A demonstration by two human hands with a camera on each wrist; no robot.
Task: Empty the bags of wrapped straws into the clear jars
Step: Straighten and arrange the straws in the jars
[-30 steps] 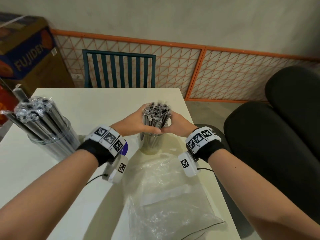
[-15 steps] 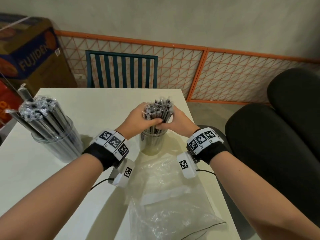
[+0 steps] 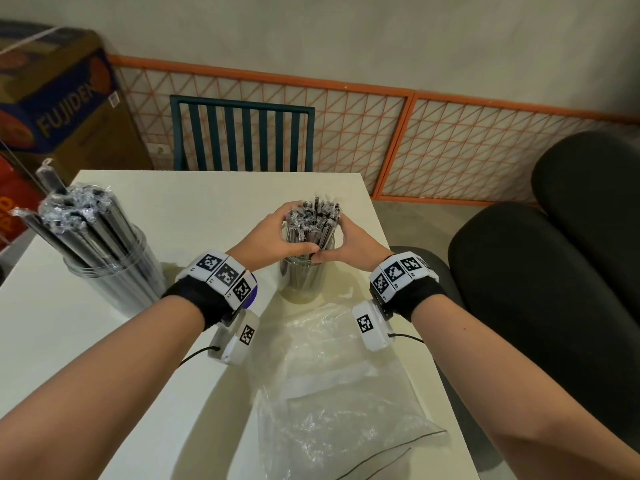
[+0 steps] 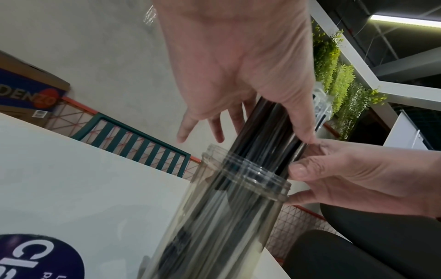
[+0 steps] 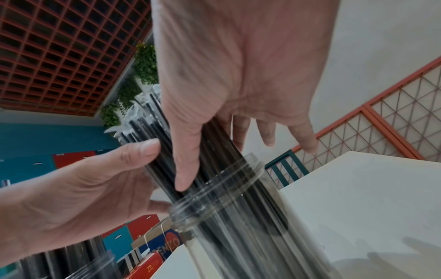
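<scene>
A bundle of black wrapped straws (image 3: 313, 220) stands in a small clear jar (image 3: 304, 282) at the middle of the white table (image 3: 180, 209). My left hand (image 3: 273, 235) cups the bundle from the left and my right hand (image 3: 353, 242) from the right, just above the jar's rim, thumbs meeting at the front. The left wrist view shows my left hand (image 4: 238, 66) with its thumb along the straws (image 4: 267, 128) and fingers behind them. The right wrist view shows my right hand (image 5: 238, 75) wrapped the same way over the jar (image 5: 238, 217). An empty clear bag (image 3: 332, 382) lies flat near me.
A larger clear jar (image 3: 114, 275) packed with wrapped straws (image 3: 79, 216) stands at the table's left. A teal chair (image 3: 242, 136) is at the far edge, black cushioned seats (image 3: 536, 299) on the right, a cardboard box (image 3: 62, 109) at far left.
Both hands have stayed round the bundle, shifting their hold slightly. The straws leaned to the right half a second ago and now stand straighter in the jar.
</scene>
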